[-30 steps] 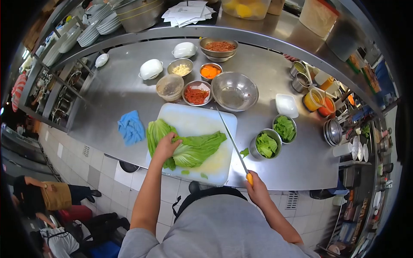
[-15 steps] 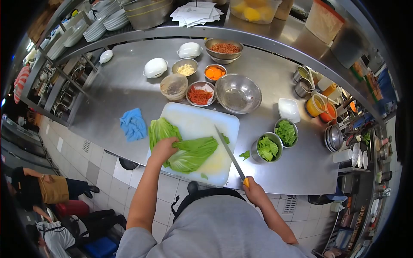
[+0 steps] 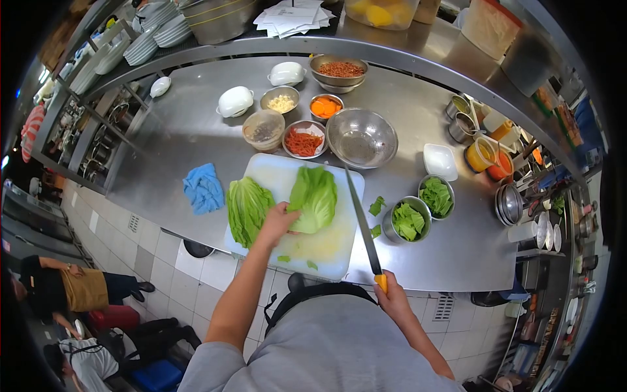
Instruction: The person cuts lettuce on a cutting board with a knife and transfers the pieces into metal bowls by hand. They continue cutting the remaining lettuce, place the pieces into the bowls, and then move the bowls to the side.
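Crumpled blue cloth [image 3: 203,189] lies left of the white plastic cutting board [image 3: 326,247]. Long green lettuce leaves [image 3: 249,212] sit at its left edge. Beside them, the left hand [image 3: 279,223] pinches a broad pale-green leaf [image 3: 315,196] over the board. Right hand [image 3: 391,294] fingers wrap the long knife's [image 3: 363,225] yellow handle; bare steel separates board and lettuce-filled metal containers [image 3: 408,222].
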Demonstrator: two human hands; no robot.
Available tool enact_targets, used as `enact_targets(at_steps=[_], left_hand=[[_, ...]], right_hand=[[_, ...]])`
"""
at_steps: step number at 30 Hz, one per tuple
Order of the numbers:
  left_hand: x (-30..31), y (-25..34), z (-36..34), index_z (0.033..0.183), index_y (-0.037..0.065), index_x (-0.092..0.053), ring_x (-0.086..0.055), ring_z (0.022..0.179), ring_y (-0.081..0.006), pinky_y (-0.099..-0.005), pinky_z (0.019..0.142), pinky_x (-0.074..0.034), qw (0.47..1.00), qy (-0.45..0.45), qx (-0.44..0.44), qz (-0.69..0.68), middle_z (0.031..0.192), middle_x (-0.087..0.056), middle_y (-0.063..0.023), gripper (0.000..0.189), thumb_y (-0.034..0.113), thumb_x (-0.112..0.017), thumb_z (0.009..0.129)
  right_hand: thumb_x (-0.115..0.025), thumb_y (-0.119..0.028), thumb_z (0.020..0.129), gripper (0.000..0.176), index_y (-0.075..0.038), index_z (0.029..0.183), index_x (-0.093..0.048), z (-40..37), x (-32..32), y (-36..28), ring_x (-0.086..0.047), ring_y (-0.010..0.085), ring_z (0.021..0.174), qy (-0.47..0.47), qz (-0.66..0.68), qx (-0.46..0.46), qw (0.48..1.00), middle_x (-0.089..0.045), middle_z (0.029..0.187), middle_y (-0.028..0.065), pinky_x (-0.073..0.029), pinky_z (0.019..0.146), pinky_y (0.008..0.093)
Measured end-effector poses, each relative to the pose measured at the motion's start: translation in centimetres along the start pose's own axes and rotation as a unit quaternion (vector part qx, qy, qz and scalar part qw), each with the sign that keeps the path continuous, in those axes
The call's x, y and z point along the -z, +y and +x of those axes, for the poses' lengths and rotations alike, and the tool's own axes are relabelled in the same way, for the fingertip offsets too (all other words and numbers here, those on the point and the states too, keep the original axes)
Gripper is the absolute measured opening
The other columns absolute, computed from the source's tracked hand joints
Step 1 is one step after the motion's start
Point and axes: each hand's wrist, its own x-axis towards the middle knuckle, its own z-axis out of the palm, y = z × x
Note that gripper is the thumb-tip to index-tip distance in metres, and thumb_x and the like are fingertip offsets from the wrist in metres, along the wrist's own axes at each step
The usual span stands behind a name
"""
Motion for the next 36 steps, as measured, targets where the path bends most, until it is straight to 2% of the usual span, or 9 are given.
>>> enact_targets(at_steps=[2,6,12,16,18,22,27,30,36], left_hand=[[-3.2,-0.5,-0.5,0.12,0.0,-0.067,-0.073,0.087,-0.0185,-0.0374,0.066,-0.067,0.987,0.031,0.014,-0.158,0.106,-0.074,-0.008,0.03,0.02,-0.079,0.1],[-6.4,-1.8,-0.8,0.115,0.005,-0.059,-0.07,0.092,-0.0178,-0.038,0.065,-0.066,0.987,0.024,0.046,-0.152,0.107,-0.069,-0.0062,0.026,0.018,-0.077,0.101],[-6.8,-2.7,-0.7,0.108,0.006,-0.054,-0.066,0.088,-0.0174,-0.0381,0.063,-0.066,0.991,0.038,0.027,-0.123,0.097,-0.06,-0.0034,0.026,0.016,-0.076,0.1],[-7.2,-2.4,-0.5,0.11,0.005,-0.055,-0.069,0.09,-0.0187,-0.0373,0.062,-0.066,0.992,0.036,0.031,-0.115,0.102,-0.065,-0.0057,0.024,0.015,-0.075,0.101],[-7.6,-2.6,-0.2,0.119,0.003,-0.057,-0.075,0.084,-0.0193,-0.033,0.06,-0.065,0.986,0.025,0.039,-0.158,0.11,-0.073,-0.0098,0.024,0.015,-0.071,0.105],[-8.5,-2.8,0.0,0.118,0.002,-0.055,-0.076,0.083,-0.0235,-0.036,0.061,-0.066,0.982,0.022,0.05,-0.178,0.109,-0.072,-0.0135,0.022,0.013,-0.07,0.104],[-8.4,-2.2,-0.2,0.126,-0.002,-0.054,-0.078,0.074,-0.0244,-0.0328,0.058,-0.064,0.989,0.008,0.043,-0.145,0.107,-0.073,-0.0166,0.028,0.01,-0.067,0.105],[-8.3,-2.2,-0.1,0.128,-0.004,-0.053,-0.078,0.073,-0.0245,-0.0321,0.057,-0.064,0.992,0.007,0.031,-0.122,0.106,-0.072,-0.0174,0.029,0.009,-0.065,0.105],[-8.3,-2.7,0.2,0.128,-0.002,-0.051,-0.077,0.074,-0.0243,-0.0324,0.058,-0.064,0.995,0.006,0.017,-0.099,0.11,-0.072,-0.0157,0.027,0.01,-0.064,0.107]], right_hand=[[-0.068,-0.03,0.109,0.05,-0.008,0.149,-0.049,0.1,-0.7,0.7,-0.075,0.0485,0.099,-0.008,-0.035,0.066,0.997,-0.075,0.106,0.0291,-0.059,0.086,0.0503],[-0.07,-0.032,0.107,0.05,-0.01,0.147,-0.051,0.4,-1.2,3.1,-0.075,0.0462,0.099,-0.084,-0.118,0.062,0.987,-0.076,0.111,0.0267,-0.06,0.084,0.0501],[-0.07,-0.033,0.107,0.051,-0.01,0.148,-0.051,-0.3,-1.9,5.5,-0.075,0.0473,0.103,-0.081,-0.164,0.077,0.98,-0.075,0.117,0.0276,-0.06,0.087,0.0511],[-0.068,-0.035,0.109,0.051,-0.01,0.149,-0.049,-1.1,-1.7,3.4,-0.074,0.0464,0.108,-0.088,-0.168,0.039,0.981,-0.074,0.124,0.0271,-0.059,0.09,0.0513],[-0.065,-0.035,0.11,0.051,-0.009,0.15,-0.048,-1.4,-1.3,1.6,-0.072,0.0475,0.114,-0.112,-0.168,-0.025,0.979,-0.073,0.127,0.028,-0.058,0.094,0.0518],[-0.063,-0.035,0.111,0.052,-0.009,0.152,-0.045,-1.3,-1.5,2.1,-0.073,0.0495,0.11,-0.104,-0.165,-0.017,0.981,-0.073,0.122,0.0307,-0.058,0.092,0.0534],[-0.064,-0.03,0.109,0.047,-0.006,0.145,-0.044,-0.2,-1.2,2.0,-0.074,0.0526,0.095,-0.104,-0.2,0.017,0.974,-0.074,0.102,0.0336,-0.058,0.081,0.0581],[-0.063,-0.027,0.109,0.045,-0.005,0.142,-0.043,1.5,-1.8,2.4,-0.074,0.0528,0.092,-0.103,-0.198,0.041,0.974,-0.074,0.098,0.0329,-0.058,0.079,0.0589],[-0.059,-0.022,0.109,0.043,-0.003,0.144,-0.043,6.4,-4.2,-1.8,-0.072,0.0548,0.099,-0.076,-0.182,0.059,0.979,-0.074,0.106,0.0348,-0.056,0.087,0.0617]])
